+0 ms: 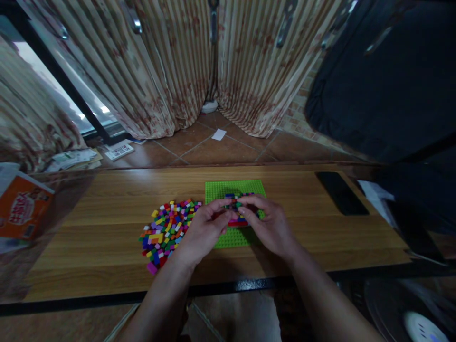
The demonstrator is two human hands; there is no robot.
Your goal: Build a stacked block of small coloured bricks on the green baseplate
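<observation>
A green studded baseplate (228, 240) lies on the wooden table with a low build of coloured toy bricks (238, 222) on it, partly covered by my fingers. My left hand (208, 230) is over the build's left side, thumb and index finger pinched together; what they hold, if anything, is hidden. From the right, my right hand (269, 225) reaches over the same build, its thumb and index finger closed around a small dark green brick (238, 204). The fingertips of both hands nearly meet.
A pile of loose coloured bricks (171, 225) spreads left of the baseplate, beside my left forearm. A black phone (342, 192) lies on the table (107, 228) at the right. An orange package (23, 204) stands off the left end. Curtains (178, 71) hang behind.
</observation>
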